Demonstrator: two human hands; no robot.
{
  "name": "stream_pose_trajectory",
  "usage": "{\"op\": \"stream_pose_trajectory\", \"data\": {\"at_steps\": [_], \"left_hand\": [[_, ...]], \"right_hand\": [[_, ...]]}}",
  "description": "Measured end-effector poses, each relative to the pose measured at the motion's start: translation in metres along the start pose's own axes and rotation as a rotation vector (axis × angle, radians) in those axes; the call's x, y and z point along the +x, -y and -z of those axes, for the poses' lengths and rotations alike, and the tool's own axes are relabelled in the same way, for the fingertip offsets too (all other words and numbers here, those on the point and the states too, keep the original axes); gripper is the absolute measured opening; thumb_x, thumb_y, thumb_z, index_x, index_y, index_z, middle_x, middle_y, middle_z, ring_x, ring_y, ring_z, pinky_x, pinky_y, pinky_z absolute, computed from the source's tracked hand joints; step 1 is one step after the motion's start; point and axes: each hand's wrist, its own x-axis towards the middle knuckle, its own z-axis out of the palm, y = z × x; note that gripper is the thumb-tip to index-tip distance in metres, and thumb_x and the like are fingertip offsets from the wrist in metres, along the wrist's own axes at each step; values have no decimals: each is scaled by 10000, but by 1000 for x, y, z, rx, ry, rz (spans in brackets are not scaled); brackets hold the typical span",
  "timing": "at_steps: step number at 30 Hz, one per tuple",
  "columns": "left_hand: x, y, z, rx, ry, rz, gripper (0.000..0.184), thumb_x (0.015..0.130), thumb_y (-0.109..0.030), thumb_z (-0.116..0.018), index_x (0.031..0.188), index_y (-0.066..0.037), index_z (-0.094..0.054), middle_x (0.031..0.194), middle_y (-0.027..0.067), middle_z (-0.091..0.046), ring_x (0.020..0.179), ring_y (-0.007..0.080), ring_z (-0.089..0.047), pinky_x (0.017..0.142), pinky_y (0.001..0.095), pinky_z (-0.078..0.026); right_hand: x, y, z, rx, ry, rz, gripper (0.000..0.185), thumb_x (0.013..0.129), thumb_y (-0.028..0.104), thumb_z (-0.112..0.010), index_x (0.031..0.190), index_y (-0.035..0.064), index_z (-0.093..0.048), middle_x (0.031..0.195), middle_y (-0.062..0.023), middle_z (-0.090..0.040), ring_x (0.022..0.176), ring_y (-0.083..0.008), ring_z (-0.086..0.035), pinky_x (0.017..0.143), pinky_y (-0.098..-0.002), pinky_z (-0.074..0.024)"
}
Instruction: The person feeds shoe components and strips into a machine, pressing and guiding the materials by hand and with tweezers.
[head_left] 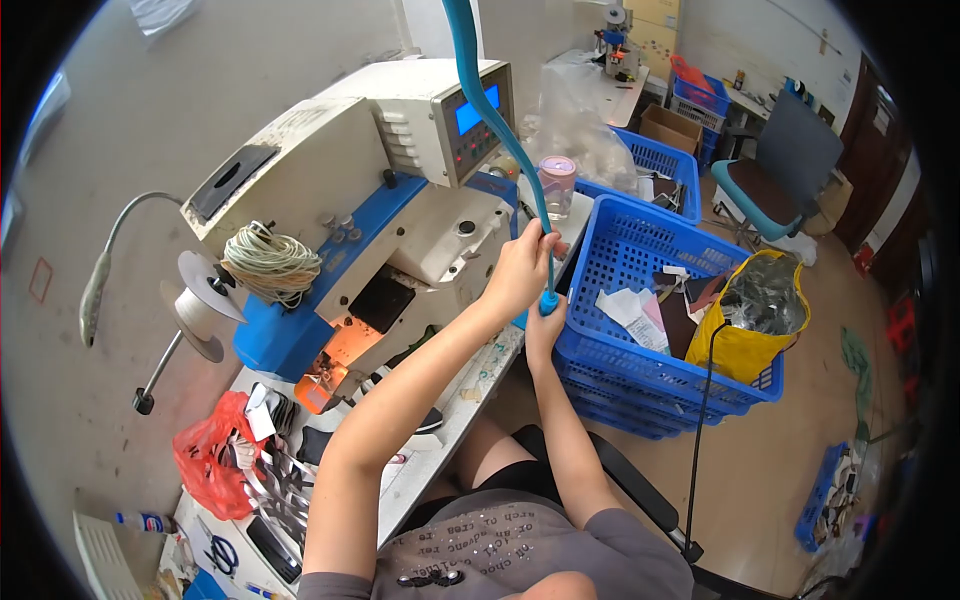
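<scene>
A long teal tube or cord (497, 120) comes down from the top of the view, past the front of the sewing machine (290, 140). My left hand (520, 268) has its fingers closed round the lower stretch of it. Just below, my right hand (545, 328) is closed at the tube's thicker bottom end, which shows above the fingers. Both hands are between the machine's table (490, 375) and a blue basket (640, 240). Part of the right hand's grip is hidden.
In the basket lie papers and a yellow bag (750, 345); a black cable (705, 430) hangs over its side. A pink-lidded jar (556, 182) stands beyond my hands. A red plastic bag (215, 455) and scissors (222, 555) are at the left. An office chair (770, 165) stands behind.
</scene>
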Motion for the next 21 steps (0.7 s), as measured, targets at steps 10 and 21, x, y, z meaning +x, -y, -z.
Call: {"op": "stream_pose_trajectory", "data": {"at_steps": [10, 21], "left_hand": [[5, 5, -1, 32, 6, -10, 179, 977, -169, -462, 1014, -7, -529, 885, 140, -700, 752, 242, -667, 658, 340, -485], [6, 9, -1, 43, -7, -14, 185, 978, -174, -466, 1021, -6, -530, 903, 147, -701, 768, 254, -672, 663, 343, -488]], "right_hand": [[29, -20, 21, -181, 419, -86, 214, 742, 91, -734, 721, 4, -540, 657, -67, -550, 635, -190, -543, 634, -341, -447], [51, -60, 16, 18, 713, -253, 267, 735, 162, -765, 809, 18, -554, 669, -34, -548, 629, -122, -524, 600, -306, -436]]}}
